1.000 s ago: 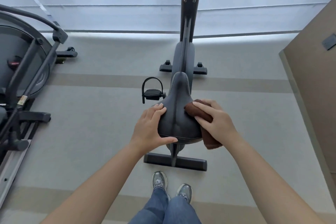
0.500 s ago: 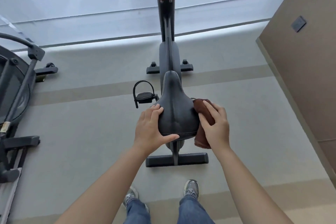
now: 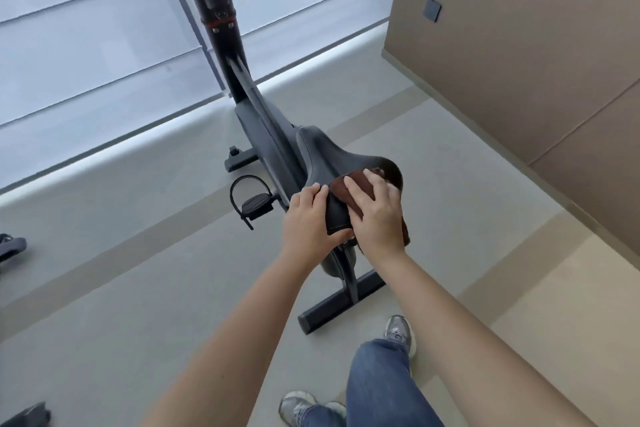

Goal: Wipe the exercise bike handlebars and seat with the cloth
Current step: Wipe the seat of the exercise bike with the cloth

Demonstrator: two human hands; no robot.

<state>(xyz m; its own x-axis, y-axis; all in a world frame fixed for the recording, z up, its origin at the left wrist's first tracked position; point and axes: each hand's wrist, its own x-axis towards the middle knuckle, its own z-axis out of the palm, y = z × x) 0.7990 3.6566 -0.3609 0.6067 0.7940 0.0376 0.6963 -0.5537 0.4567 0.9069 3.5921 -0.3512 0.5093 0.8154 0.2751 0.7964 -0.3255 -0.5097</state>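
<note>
The floor (image 3: 138, 270) is smooth and grey, crossed by 2 tan bands (image 3: 173, 225) that run diagonally from lower left to upper right; a paler beige area fills the lower right of the frame. A bright strip (image 3: 138, 139) lines its far edge in the upper left. The exercise bike (image 3: 266, 121) stands on it at centre, resting on 2 black foot bars: the rear bar (image 3: 341, 302) just below centre and the front bar (image 3: 239, 159) above it, left of centre. 2 grey shoes (image 3: 400, 331) are planted at the bottom, right of centre. Dark machine parts (image 3: 12, 246) sit on the floor at the left edge, another in the lower left corner.
</note>
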